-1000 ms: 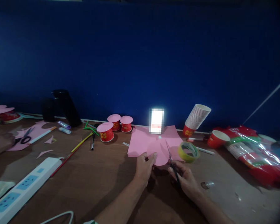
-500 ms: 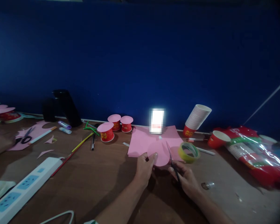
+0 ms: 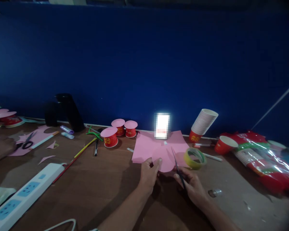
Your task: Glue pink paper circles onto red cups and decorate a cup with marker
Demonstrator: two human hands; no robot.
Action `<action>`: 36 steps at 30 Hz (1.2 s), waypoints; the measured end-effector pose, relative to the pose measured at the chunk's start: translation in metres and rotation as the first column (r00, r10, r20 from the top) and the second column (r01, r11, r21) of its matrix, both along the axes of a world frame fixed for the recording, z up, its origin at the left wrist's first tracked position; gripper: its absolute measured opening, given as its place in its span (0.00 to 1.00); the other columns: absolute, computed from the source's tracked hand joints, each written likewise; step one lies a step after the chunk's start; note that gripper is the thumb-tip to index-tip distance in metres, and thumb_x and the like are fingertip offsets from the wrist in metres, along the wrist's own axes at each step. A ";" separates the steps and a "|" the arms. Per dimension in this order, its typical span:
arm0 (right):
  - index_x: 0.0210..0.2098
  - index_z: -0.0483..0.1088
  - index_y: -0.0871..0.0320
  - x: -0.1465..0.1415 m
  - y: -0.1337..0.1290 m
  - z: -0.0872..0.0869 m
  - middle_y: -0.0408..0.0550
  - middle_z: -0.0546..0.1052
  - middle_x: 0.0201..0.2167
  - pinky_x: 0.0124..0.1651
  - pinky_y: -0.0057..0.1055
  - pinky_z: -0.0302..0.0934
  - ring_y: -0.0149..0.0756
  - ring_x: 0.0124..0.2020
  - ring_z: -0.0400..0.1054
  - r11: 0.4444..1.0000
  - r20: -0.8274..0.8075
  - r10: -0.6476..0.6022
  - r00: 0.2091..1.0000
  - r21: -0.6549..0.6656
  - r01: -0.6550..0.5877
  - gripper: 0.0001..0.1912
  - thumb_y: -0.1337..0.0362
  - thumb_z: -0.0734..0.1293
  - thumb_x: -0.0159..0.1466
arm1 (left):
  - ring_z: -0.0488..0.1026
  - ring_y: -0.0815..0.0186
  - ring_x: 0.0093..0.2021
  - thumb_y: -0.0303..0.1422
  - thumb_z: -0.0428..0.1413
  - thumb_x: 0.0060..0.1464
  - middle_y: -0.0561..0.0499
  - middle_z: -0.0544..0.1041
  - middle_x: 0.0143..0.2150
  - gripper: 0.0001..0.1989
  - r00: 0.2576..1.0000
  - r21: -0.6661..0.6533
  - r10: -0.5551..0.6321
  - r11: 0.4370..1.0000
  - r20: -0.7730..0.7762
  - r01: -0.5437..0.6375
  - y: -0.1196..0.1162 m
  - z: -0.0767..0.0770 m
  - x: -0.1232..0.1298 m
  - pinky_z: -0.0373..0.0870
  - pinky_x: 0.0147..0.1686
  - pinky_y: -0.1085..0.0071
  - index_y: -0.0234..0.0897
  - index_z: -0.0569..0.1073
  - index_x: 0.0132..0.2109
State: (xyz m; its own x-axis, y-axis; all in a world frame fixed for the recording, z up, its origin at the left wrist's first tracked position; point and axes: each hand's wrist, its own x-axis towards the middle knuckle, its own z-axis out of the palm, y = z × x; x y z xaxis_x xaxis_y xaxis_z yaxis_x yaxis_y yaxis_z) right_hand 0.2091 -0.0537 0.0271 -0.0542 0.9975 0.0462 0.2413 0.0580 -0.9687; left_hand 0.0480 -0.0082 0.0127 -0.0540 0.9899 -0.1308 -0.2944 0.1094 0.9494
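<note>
Between thumb and fingers, my left hand (image 3: 148, 175) pinches a round pink paper disc (image 3: 166, 162) by its left edge. Black scissors (image 3: 180, 176) are in my right hand (image 3: 191, 184), closed around the handles, with the blades pointing up along the disc's right side. Whether the blades touch the disc I cannot tell. Just beyond the disc lies a stack of pink paper sheets (image 3: 142, 149). A roll of yellowish tape (image 3: 191, 163) rests at the right edge of the stack.
Red cups topped with pink discs (image 3: 110, 139) stand left of the sheets. A leaning stack of paper cups (image 3: 204, 122), a single red cup (image 3: 223, 146) and a bagged cup pack (image 3: 260, 160) are at right. Left are a power strip (image 3: 26, 192) and another person's hand (image 3: 2, 149) by scissors.
The whole view has shifted very slightly. Both my hands keep the same grip on the disc and the scissors, in almost the same place.
</note>
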 end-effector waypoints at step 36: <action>0.42 0.73 0.61 0.000 0.001 0.000 0.40 0.68 0.22 0.21 0.23 0.57 0.27 0.20 0.57 0.998 -0.065 0.002 0.998 -0.067 -0.007 0.22 0.53 0.71 0.54 | 0.60 0.72 0.20 0.47 0.61 0.43 0.56 0.65 0.18 0.20 0.998 0.022 -0.039 0.999 -0.050 0.040 -0.001 0.000 -0.002 0.56 0.19 0.76 0.32 0.71 0.26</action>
